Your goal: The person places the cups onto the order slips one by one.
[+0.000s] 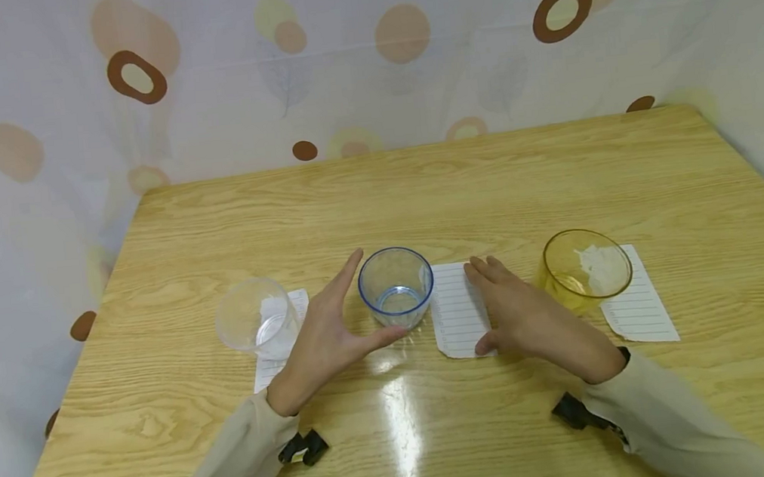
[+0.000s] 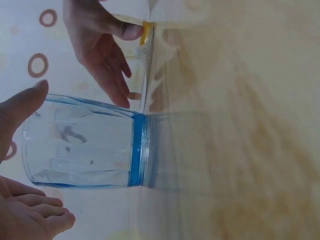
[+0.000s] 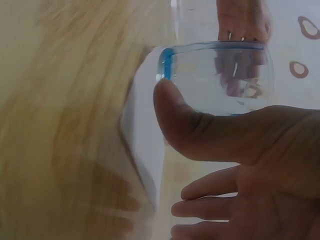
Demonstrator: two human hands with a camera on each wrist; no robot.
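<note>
From my head, I saw a wood-grained table with a streak of glare near me, backed by a pale cloth printed with brown and peach shapes. My left hand, gripping nothing, spread its thumb and fingers about the blue-rimmed cup, upright on the wood. My right hand was relaxed, at the right edge of a lined sheet; whether they touched I could not tell. A clear cup stood to the left, an amber cup to the right.

At my left wrist, sideways, the cup's blue base met the tabletop, which mirrored it faintly.

At my right wrist, my thumb crossed before the cup, fingers extended, dark finger shapes showing on the blurred wood
</note>
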